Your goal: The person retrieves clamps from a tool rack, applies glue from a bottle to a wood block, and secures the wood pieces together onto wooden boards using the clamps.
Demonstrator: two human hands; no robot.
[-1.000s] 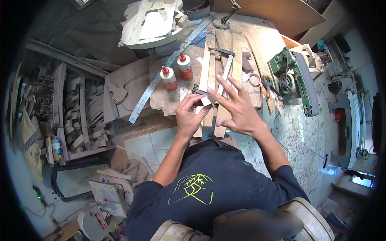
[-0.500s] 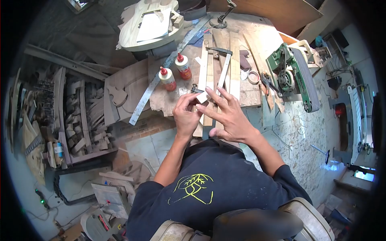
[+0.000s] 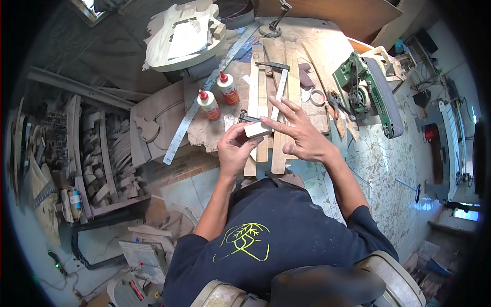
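Observation:
A small pale block (image 3: 258,130) is gripped between the thumb and fingers of my left hand (image 3: 235,151), over the near ends of the wooden strips. My right hand (image 3: 303,134) has its fingers spread, and its index fingertip is at the block's upper right edge. Whether that fingertip presses on the block I cannot tell. Beyond both hands a metal bar clamp (image 3: 282,84) lies across long wooden strips (image 3: 293,77). Two white glue bottles with red caps, one nearer (image 3: 209,105) and one farther (image 3: 228,89), stand left of the strips.
A long metal ruler (image 3: 185,128) lies at the left of the workbench (image 3: 327,30). At the back left is a guitar-shaped wooden body (image 3: 179,62) with paper on it. Tape (image 3: 317,97), pliers (image 3: 335,101) and a green belt sander (image 3: 376,92) are on the right.
My right hand's fingers have shifted off the block's top toward its right edge, leaving more of the block's face visible. The bench scene has moved slightly left in view.

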